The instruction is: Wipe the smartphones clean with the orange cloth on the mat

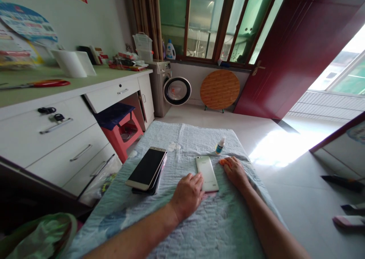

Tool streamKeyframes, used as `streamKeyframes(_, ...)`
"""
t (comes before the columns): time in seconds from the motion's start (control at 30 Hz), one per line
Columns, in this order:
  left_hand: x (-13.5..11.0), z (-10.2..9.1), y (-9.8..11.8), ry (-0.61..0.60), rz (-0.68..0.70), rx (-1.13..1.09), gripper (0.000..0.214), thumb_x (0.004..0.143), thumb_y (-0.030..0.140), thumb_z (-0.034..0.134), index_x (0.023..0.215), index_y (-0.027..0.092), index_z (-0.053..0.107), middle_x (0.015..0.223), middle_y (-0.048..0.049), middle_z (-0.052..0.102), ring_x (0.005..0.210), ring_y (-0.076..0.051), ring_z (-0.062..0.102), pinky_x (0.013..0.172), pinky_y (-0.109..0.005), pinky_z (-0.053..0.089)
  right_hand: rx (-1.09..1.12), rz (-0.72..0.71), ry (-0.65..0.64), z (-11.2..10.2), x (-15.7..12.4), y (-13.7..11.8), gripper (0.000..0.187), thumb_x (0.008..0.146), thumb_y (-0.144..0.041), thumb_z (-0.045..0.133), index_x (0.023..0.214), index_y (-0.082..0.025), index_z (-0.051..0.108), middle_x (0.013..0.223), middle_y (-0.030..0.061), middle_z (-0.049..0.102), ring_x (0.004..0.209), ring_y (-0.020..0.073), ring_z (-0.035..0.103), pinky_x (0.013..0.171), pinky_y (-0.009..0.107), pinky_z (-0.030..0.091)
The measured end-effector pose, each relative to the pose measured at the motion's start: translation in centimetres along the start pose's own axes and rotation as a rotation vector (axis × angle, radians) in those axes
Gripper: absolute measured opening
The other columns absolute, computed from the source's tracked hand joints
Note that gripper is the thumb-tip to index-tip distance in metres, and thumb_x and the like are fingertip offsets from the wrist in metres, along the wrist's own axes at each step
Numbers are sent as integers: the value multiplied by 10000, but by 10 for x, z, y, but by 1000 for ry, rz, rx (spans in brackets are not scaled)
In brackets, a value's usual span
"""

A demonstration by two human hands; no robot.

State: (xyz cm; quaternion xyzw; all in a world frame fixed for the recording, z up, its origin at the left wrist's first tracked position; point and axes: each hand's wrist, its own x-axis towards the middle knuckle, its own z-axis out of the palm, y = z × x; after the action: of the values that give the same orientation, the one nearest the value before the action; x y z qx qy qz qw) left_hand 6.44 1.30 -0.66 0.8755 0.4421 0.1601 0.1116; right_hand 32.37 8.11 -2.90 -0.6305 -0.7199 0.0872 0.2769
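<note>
Just right of left hand (188,193): phone (209,171) (pale, touching).

The person's left forearm (137,234) and right forearm (266,219) are bare as far up as I can see, tapering toward equally bare wrists (174,212). The left hand (188,192) and right hand (236,172) are bare too, with rounded backs.

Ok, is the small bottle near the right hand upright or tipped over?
Upright: the small bottle stands on its base on the cloth, white top uppermost.
</note>
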Motion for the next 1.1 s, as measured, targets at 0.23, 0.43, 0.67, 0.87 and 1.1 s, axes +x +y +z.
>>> streamKeyframes(0.23,18,-11,17,-37,-17,-36,660,834,547,629,1381,208,481,1458,-103,464,1291,-363,421,1089,-499,356,-99,103,6,3,-11,-33,232,862,-145,456,905,-194,678,915,70,632,891,205,541,769,295,353)
streamKeyframes(0.43,23,7,27,-131,20,-41,627,809,568,640,1334,242,534,1536,-75,371,1422,-461,185,1121,-594,269,-195,92,53,12,-46,-46,218,915,-182,452,966,-231,658,978,63,618,945,219,520,827,316,367)
streamKeyframes(0.67,15,6,19,-68,72,-14,453,926,510,538,1295,251,570,1448,-68,499,1391,-337,343,1157,-510,257,-217,34,26,6,-62,-41,222,926,-177,439,964,-245,647,997,54,612,930,211,514,840,320,379)
streamKeyframes(0.87,11,10,19,-13,92,16,391,957,442,526,1291,246,582,1415,-61,539,1359,-286,408,1165,-488,263,-213,34,30,6,-64,-46,221,940,-205,427,972,-237,643,987,70,608,934,230,504,857,352,379)
streamKeyframes(1.1,-3,11,18,-3,79,36,392,945,400,560,1300,235,582,1418,-58,538,1370,-310,388,1149,-497,295,-153,33,32,5,-62,-40,231,927,-193,431,991,-249,646,977,65,604,932,226,503,852,351,377)
